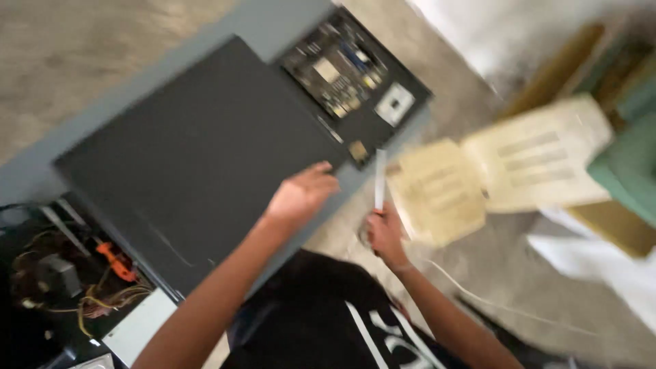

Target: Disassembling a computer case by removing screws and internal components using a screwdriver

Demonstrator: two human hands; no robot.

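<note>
Head view, blurred, looking straight down. Nearest us, dark clothing with white stripes (355,328) fills the bottom edge, both forearms reaching up out of it. Right hand (385,236) is closed around the lower end of a thin white strip (380,179), and that strip stands up out of the fist, its top just beside the corner of the big dark panel (198,150). Left hand (301,195) lies on that panel's near edge, fingers extended and loose, gripping nothing. Off to the left, a tangle of wires with an orange piece (113,263). Further out, an open circuit board (348,72) sits at the panel's far corner. To the right on the floor, pale printed cardboard sheets (506,167).
</note>
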